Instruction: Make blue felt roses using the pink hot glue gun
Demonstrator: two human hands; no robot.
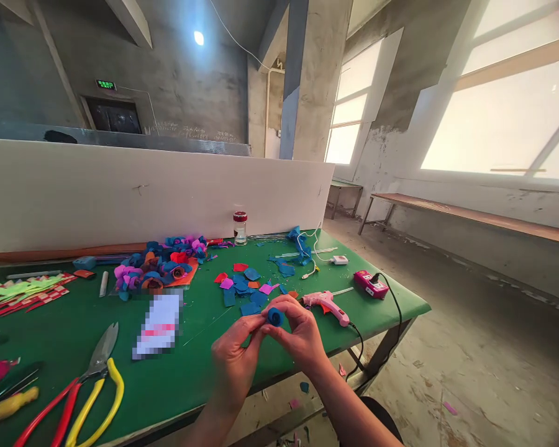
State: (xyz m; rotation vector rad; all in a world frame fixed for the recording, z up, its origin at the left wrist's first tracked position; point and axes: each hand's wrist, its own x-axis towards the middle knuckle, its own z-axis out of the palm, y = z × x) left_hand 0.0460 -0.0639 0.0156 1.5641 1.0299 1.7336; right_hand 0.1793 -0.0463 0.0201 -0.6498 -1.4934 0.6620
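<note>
i have both hands raised together, left hand (235,360) and right hand (298,332) fingertips pinched, meeting, wrists bent inward.

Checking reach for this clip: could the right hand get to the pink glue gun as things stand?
Probably yes. The glue gun lies on the green table just beyond the right hand, with nothing between them. But both hands' fingers pinch a blue felt roll, so the right would have to let go first.
</note>
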